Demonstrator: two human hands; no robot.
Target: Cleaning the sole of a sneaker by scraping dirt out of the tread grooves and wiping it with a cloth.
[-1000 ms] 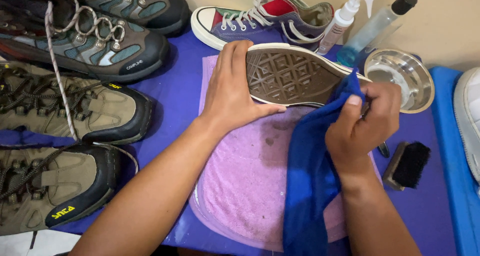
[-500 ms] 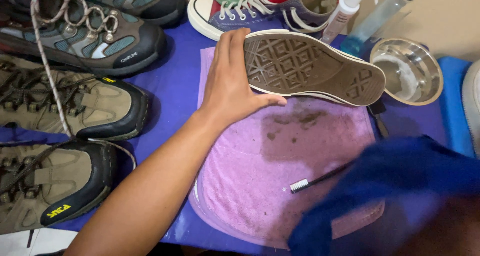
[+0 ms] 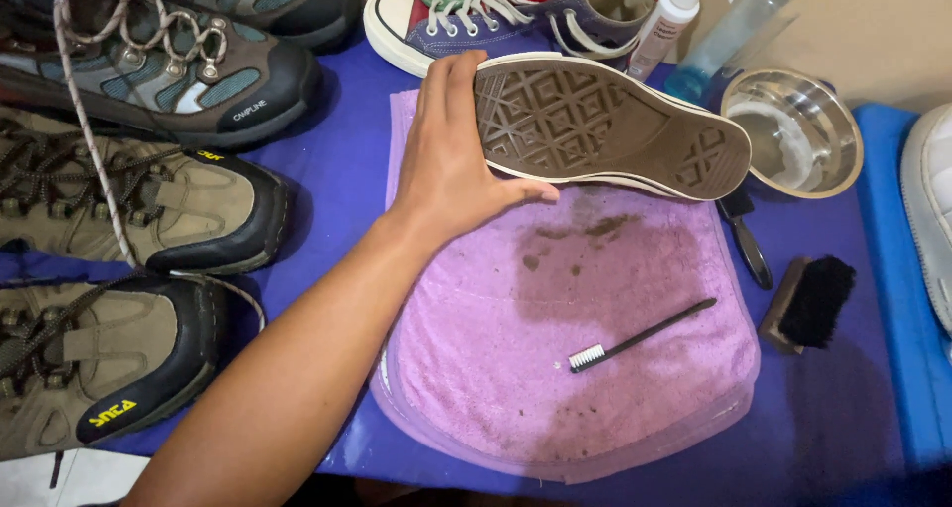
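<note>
Our left hand [image 3: 451,165] grips the upturned sneaker [image 3: 605,130], fingers clamped on its toe; the blue cloth and our right hand have gone, apparently set aside, leaving the toothbrush [image 3: 640,336] bare.

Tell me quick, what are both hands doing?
Left hand: holding the sneaker sole-up by its toe.
Right hand: out of view.

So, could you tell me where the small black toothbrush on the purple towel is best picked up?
Grip the toothbrush at mid-handle, from above. It lies flat and free on the towel, its thin handle running up to the right, bristles at the lower left, so pinch across the handle.
</note>
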